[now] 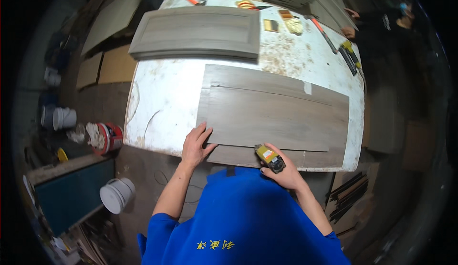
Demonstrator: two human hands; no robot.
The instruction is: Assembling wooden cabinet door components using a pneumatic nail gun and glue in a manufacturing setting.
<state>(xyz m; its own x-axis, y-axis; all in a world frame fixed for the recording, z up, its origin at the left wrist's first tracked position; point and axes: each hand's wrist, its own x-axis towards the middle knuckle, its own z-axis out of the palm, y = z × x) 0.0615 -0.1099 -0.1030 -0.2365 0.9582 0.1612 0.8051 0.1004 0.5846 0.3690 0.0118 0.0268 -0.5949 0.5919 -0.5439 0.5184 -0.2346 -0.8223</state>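
A grey-brown wood-grain cabinet door panel (272, 117) lies flat along the near edge of the white worktable. My left hand (194, 147) rests on its near left corner, fingers spread and holding nothing. In my right hand (286, 173) is a compact yellow-and-black hand tool (269, 157), gripped at the panel's near edge. Its underside is hidden, so its exact kind does not show. A thin dark seam runs along the panel's near frame strip, beside the tool. Near the panel's far right part is a small pale patch (307, 88).
Beyond the panel sits a stack of similar doors (195, 31). A yellow-and-black tool (350, 57), an orange-and-black hand tool (324, 35) and sanding blocks (271, 25) lie on the stained worktable (162, 88). Buckets (117, 195) stand at left; a person (381, 31) works at right.
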